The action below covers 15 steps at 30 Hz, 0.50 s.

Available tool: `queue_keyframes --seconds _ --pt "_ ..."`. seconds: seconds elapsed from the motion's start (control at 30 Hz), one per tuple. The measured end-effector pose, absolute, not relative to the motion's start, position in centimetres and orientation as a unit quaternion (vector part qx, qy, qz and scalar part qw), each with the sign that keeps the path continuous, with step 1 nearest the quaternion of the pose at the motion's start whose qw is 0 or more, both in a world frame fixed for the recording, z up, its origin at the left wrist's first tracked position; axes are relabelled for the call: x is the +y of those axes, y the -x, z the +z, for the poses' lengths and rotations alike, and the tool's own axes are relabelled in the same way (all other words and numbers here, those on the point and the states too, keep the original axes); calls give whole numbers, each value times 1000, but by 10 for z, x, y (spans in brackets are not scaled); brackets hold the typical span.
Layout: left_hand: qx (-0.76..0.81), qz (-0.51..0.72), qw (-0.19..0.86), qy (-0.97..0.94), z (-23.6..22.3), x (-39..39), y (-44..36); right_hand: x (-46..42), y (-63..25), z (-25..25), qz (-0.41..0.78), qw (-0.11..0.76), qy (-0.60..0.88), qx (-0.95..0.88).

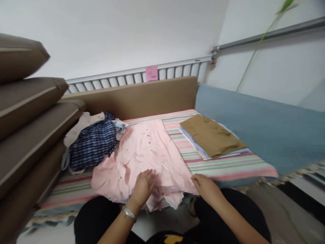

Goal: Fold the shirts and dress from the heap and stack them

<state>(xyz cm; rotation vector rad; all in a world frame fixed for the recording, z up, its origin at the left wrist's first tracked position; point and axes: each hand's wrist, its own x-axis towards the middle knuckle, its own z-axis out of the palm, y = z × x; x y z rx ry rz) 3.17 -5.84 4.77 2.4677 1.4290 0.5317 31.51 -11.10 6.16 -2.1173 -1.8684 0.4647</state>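
A light pink garment point(149, 149) with small printed and embroidered motifs lies spread across the striped cover, wrinkled on its left side. Its lower end, with a white scalloped lace trim point(175, 200), hangs over the front edge. My left hand point(144, 186), with a silver bracelet at the wrist, rests over the lower middle of the cloth, fingers stretched out and partly hidden from this angle. At the garment's lower right corner, my right hand point(206, 187) pinches the edge between thumb and fingers.
On the left lies a heap of clothes with a blue plaid piece point(93, 144), beside stacked brown cushions point(30, 135). A folded olive-brown garment point(213, 135) sits on folded light blue cloth at the right. A brown board point(142, 98) and blue cushion point(254, 118) border the striped cover point(223, 166).
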Motion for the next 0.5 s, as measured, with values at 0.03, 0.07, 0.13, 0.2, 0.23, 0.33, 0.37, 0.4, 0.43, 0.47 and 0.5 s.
queue_keyframes --seconds 0.03,0.07,0.13,0.2,0.23,0.33,0.37,0.4,0.43,0.47,0.5 --pt "514 199 106 -828 52 -56 -22 -100 -308 62 139 179 707 -670" --pt "544 209 84 -808 55 -52 -12 -89 -301 62 119 210 682 -690" --pt "601 196 34 -774 61 -43 8 -67 -288 54 84 241 639 -726" --pt "634 158 -6 -757 63 -33 24 -48 -278 40 61 238 611 -753" --pt "645 144 -18 -751 62 -28 30 -42 -275 32 54 227 604 -762" --pt "676 145 -27 -722 56 -14 41 -32 -274 10 35 191 607 -770" --pt "688 154 -24 -709 55 -9 45 -32 -274 4 28 183 609 -772" --pt "700 166 -19 -694 54 -4 51 -32 -275 1 22 179 609 -773" --pt "710 178 -14 -681 55 0 58 -33 -275 -1 16 176 608 -774" --pt "718 191 -8 -669 56 4 67 -34 -276 -2 12 175 607 -775" --pt "722 207 -3 -660 58 7 77 -35 -276 -3 9 175 606 -776"
